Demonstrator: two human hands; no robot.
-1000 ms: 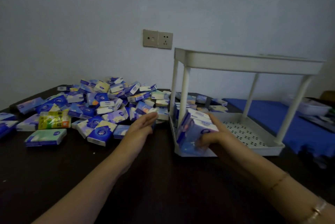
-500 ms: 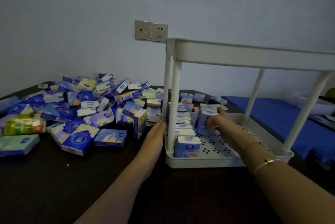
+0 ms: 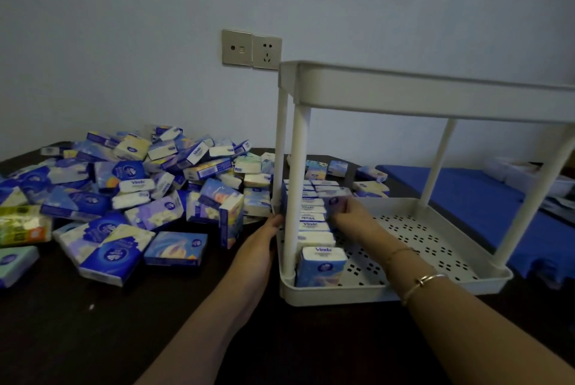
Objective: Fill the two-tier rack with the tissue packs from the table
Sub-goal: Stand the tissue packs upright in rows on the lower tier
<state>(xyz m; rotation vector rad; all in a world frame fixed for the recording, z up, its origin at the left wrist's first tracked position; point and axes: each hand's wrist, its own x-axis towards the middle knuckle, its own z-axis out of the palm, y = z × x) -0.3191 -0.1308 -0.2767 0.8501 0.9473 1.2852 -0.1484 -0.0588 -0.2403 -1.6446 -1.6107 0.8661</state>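
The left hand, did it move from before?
Yes. The left hand went from the pile of tissue packs over to the rack, and now rests against its left edge.

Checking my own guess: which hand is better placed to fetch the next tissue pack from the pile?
Probably the left hand: it rests open against the rack's left edge beside the pile, while the right hand grips a pack inside the lower tier.
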